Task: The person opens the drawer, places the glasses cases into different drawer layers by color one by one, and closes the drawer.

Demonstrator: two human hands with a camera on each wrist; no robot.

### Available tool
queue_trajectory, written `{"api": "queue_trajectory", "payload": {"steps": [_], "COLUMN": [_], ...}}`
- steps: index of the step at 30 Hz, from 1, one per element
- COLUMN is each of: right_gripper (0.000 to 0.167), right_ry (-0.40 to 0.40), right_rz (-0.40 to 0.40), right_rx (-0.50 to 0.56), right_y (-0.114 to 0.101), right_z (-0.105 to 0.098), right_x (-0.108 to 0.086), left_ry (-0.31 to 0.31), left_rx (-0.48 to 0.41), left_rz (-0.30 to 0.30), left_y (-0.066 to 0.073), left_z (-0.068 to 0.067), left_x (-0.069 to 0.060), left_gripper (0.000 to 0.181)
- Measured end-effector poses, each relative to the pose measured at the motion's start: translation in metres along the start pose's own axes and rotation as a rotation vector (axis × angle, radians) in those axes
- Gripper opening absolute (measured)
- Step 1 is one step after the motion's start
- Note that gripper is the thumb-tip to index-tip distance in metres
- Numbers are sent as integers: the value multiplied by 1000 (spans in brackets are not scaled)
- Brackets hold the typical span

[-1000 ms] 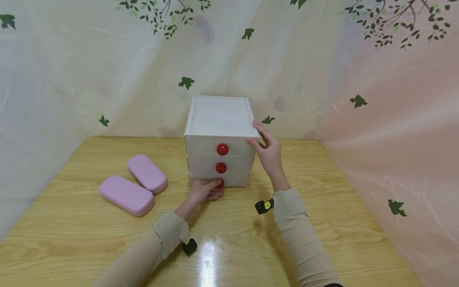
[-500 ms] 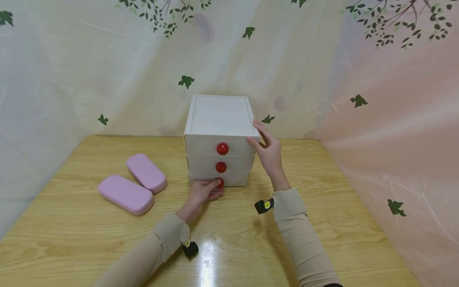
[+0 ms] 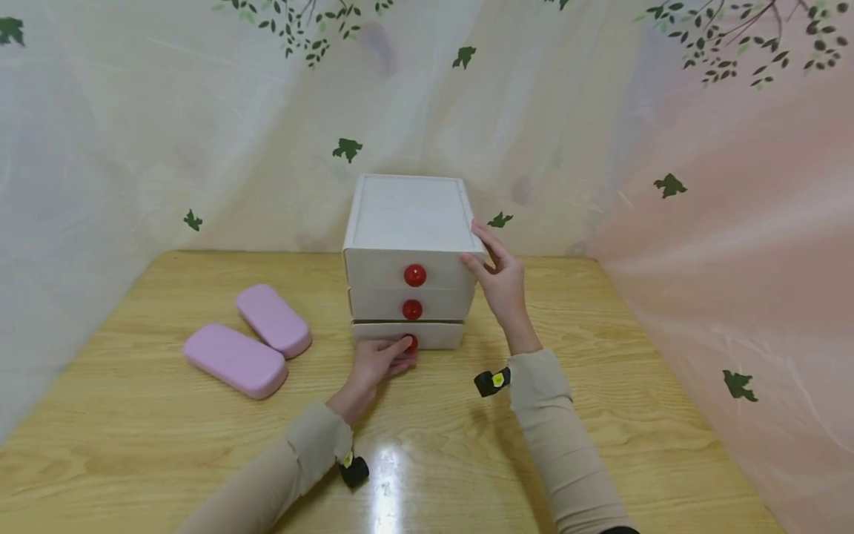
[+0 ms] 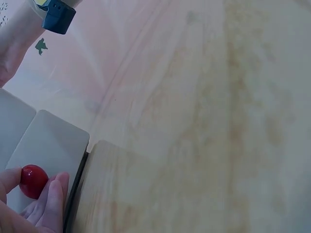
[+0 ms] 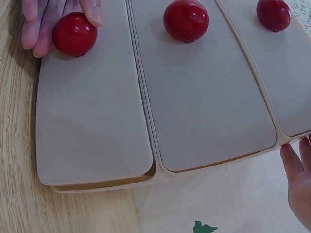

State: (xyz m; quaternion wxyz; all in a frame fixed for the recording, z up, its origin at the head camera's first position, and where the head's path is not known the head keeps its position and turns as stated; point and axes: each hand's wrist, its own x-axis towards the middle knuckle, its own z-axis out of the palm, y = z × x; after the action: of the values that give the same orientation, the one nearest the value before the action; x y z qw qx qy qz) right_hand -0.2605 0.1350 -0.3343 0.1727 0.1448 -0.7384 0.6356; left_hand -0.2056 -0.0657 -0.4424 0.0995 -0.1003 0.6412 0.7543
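Observation:
A white three-drawer cabinet [image 3: 414, 215] stands on the wooden table, with a round red knob on each drawer. My left hand [image 3: 371, 365] pinches the bottom drawer's knob [image 5: 75, 34] between thumb and fingers, the other fingers underneath it. That bottom drawer [image 3: 440, 336] sits slightly forward, with a thin dark gap above its front. The middle drawer [image 5: 209, 102] and top drawer [image 3: 373, 268] are flush. My right hand [image 3: 502, 285] holds the cabinet's upper right front edge, thumb at the front and fingers along the side. In the right wrist view only part of this hand shows.
Two pink oblong cases [image 3: 235, 360] [image 3: 273, 320] lie close together on the table [image 3: 600, 415], left of the cabinet. Behind the table hangs a pale curtain [image 3: 267, 148] with leaf prints. A pinkish curtain [image 3: 747, 245] borders the right side.
The bottom drawer has come slightly forward from flush, with my left hand on its knob. My right hand keeps its place on the cabinet edge. The pink cases have not moved.

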Motion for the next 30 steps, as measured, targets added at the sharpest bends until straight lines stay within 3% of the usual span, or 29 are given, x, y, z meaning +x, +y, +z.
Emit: {"api": "queue_trajectory", "payload": {"steps": [30], "right_gripper": [52], "right_ry": [7], "right_rz": [12], "right_rx": [5], "right_y": [0], "right_z": [0], "right_x": [0], "left_ry": [-49], "left_rx": [-1], "left_rz": [-27], "left_y": [-10], "left_z": [-6], "left_x": [-30], "left_gripper": [30]}}
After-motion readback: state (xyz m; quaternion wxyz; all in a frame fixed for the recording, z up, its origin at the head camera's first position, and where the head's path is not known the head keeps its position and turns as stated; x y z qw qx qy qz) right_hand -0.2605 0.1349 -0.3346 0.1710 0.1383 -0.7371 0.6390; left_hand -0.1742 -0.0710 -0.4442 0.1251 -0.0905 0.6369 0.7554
